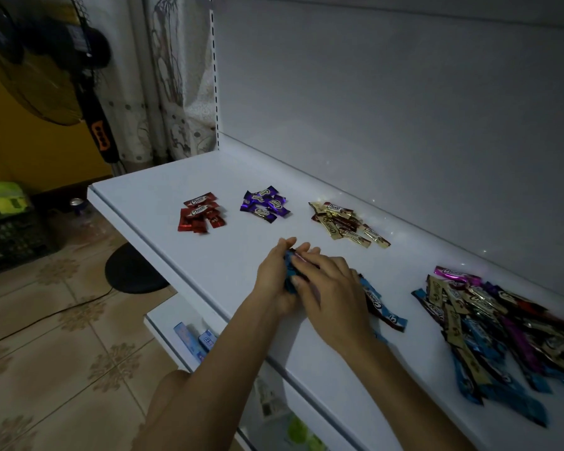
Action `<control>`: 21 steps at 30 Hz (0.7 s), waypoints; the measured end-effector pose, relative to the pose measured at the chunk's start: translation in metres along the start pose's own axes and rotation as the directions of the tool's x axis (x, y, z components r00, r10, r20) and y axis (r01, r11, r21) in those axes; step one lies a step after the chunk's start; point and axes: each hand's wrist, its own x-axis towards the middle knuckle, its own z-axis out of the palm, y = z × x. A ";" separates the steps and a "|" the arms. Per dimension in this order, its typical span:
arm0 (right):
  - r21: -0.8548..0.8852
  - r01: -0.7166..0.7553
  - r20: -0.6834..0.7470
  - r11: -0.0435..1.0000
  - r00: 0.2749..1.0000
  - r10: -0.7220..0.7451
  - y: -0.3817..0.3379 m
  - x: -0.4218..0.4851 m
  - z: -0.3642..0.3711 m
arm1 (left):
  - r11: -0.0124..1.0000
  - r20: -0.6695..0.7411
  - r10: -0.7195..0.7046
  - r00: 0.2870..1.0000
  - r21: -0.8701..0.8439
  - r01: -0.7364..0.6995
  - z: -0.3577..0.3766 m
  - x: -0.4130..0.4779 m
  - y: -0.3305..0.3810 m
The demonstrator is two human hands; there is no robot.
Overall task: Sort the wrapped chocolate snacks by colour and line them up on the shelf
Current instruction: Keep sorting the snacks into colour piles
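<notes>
The white metal shelf carries a big unsorted heap of foil-wrapped chocolate snacks at its right end. Further back lie three smaller sorted clusters, well apart: gold-wrapped snacks, purple-wrapped snacks and red-wrapped snacks. Near the front edge, the left hand and right hand together clasp a bundle of blue-wrapped snacks. Loose blue-wrapped bars lie beside the right hand, seemingly partly under it.

Bare forearms end in the left hand and right hand; possibly a knee.
</notes>
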 end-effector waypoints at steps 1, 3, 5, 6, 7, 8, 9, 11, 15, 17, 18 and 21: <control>-0.003 -0.026 -0.022 1.000 0.999 0.026 0.002 -0.001 -0.001 | 0.999 0.021 -0.029 0.999 -0.034 0.029 0.000 -0.001 -0.002; -0.022 -0.090 -0.082 0.996 0.993 0.088 0.003 -0.002 -0.002 | 0.991 0.076 -0.079 0.994 -0.105 0.087 -0.003 -0.005 -0.008; -0.041 -0.144 -0.119 0.989 0.983 0.138 0.002 -0.002 -0.002 | 0.986 0.139 -0.110 0.984 -0.107 0.126 -0.010 -0.008 -0.012; -0.043 -0.170 -0.122 0.984 0.979 0.164 0.002 -0.002 -0.002 | 0.989 0.162 -0.113 0.980 -0.082 0.127 -0.013 -0.009 -0.013; -0.037 -0.194 -0.129 0.980 0.974 0.188 0.002 -0.001 -0.002 | 0.991 0.176 -0.106 0.979 -0.056 0.118 -0.016 -0.009 -0.014; -0.016 -0.221 -0.140 0.975 0.966 0.216 0.003 0.000 -0.002 | 0.994 0.187 -0.096 0.978 -0.037 0.104 -0.017 -0.009 -0.015; 0.026 -0.253 -0.148 0.967 0.956 0.254 0.004 0.001 -0.002 | 0.996 0.194 -0.080 0.978 -0.017 0.085 -0.018 -0.009 -0.017; 0.142 -0.317 -0.139 0.938 0.932 0.336 0.007 0.006 -0.002 | 0.998 0.190 -0.025 0.981 0.055 0.015 -0.016 -0.010 -0.020; 0.433 -0.393 -0.062 0.811 0.885 0.462 0.009 0.020 -0.018 | 0.987 0.205 0.039 0.978 0.147 -0.071 -0.012 -0.011 -0.019; 0.488 -0.372 -0.086 0.789 0.880 0.468 0.015 0.022 -0.031 | 0.983 0.201 0.049 0.978 0.163 -0.083 -0.010 -0.013 -0.017; 0.478 -0.352 -0.109 0.805 0.885 0.452 0.018 0.020 -0.038 | 0.984 0.206 0.053 0.977 0.156 -0.086 -0.010 -0.014 -0.017; 0.328 -0.283 -0.205 0.901 0.910 0.360 0.033 0.000 -0.054 | 0.987 0.225 0.057 0.973 0.131 -0.088 -0.011 -0.015 -0.017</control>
